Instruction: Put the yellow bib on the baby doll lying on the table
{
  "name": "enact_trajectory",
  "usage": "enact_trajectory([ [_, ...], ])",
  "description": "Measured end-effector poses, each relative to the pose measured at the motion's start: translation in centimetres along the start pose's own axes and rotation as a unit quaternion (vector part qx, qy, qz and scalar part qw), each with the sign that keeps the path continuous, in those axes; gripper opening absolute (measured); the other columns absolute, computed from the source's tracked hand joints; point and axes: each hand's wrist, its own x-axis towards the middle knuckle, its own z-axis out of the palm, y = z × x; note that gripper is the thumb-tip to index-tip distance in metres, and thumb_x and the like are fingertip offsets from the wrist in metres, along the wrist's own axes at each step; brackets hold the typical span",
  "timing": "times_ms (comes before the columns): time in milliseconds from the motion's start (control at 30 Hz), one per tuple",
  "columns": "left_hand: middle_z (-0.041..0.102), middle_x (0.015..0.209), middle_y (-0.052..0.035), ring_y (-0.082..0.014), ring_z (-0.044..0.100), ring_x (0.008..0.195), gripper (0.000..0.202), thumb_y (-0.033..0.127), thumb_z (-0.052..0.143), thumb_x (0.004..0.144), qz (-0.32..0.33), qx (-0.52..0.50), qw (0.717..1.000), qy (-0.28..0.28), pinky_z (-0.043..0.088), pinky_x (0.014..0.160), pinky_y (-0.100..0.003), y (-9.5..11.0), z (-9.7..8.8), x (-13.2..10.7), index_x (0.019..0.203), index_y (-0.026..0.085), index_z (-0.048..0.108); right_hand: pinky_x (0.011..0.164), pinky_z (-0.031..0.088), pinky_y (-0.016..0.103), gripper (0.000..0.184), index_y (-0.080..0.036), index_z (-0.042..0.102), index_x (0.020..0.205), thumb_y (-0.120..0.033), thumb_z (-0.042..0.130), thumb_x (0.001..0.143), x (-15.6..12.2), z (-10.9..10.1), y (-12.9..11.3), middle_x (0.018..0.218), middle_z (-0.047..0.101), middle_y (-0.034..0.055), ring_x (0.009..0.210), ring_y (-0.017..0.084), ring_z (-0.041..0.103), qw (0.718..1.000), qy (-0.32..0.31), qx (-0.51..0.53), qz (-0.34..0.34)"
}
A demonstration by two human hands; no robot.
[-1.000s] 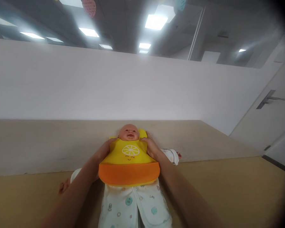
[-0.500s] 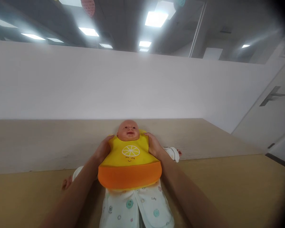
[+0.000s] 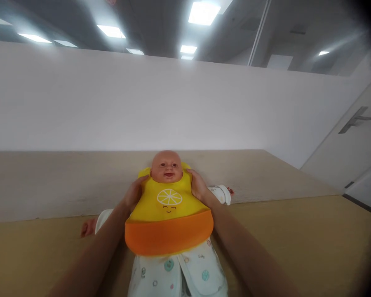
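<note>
A baby doll [image 3: 167,161] with a bald head lies on its back, dressed in a white printed outfit [image 3: 151,276]. Over its chest lies a yellow bib [image 3: 170,215] with an orange pocket and a lemon-slice print. My left hand [image 3: 134,192] is closed on the bib's left edge beside the doll's neck. On the opposite edge my right hand [image 3: 199,186] grips it at about the same height. The fingertips of both hands are hidden behind the bib. The doll's arms stretch out sideways, partly covered by my forearms.
Beneath the doll is a wooden tabletop [image 3: 284,243], with a paler wooden strip [image 3: 250,175] behind it. A white wall [image 3: 126,103] rises at the back, with glass above. To the right stands a white door with a metal handle [image 3: 354,119].
The view has tilted down slightly and the bib looks larger. The bib's upper left part shows more beside the doll's head. Both hands keep their hold on the bib.
</note>
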Motion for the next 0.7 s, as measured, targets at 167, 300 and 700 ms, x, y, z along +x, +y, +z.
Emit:
enact_trajectory([
  [167, 0.074, 0.098, -0.0093, -0.0311, 0.069, 0.095, 0.044, 0.029, 0.056, 0.084, -0.011, -0.016, 0.999, -0.028, 0.054, 0.086, -0.041, -0.47, -0.49, 0.02, 0.126, 0.014, 0.058, 0.085, 0.054, 0.033, 0.031, -0.017, 0.063, 0.108, -0.033, 0.049, 0.086, 0.04, -0.34, 0.35, 0.098, 0.072, 0.0029, 0.088, 0.019, 0.069, 0.998, -0.004, 0.052, 0.029],
  [300, 0.074, 0.1, -0.0128, -0.0329, 0.069, 0.095, 0.049, 0.03, 0.054, 0.084, -0.049, -0.03, 0.998, -0.034, 0.054, 0.086, -0.044, -0.38, -0.48, -0.22, 0.129, 0.011, 0.055, 0.083, 0.055, 0.037, 0.034, -0.015, 0.06, 0.114, -0.031, 0.049, 0.086, -0.17, -0.21, 0.4, 0.096, 0.072, 0.0073, 0.086, 0.023, 0.069, 0.998, 0.004, -0.005, 0.058],
  [700, 0.075, 0.096, -0.0122, -0.0338, 0.07, 0.091, 0.051, 0.029, 0.058, 0.082, -0.088, -0.049, 0.994, -0.03, 0.053, 0.086, -0.046, -0.59, -0.63, -0.45, 0.13, 0.012, 0.054, 0.078, 0.056, 0.039, 0.043, -0.02, 0.057, 0.113, -0.011, 0.056, 0.071, 0.23, -0.69, 0.96, 0.096, 0.072, 0.0055, 0.085, 0.024, 0.069, 0.996, -0.017, -0.092, -0.007],
])
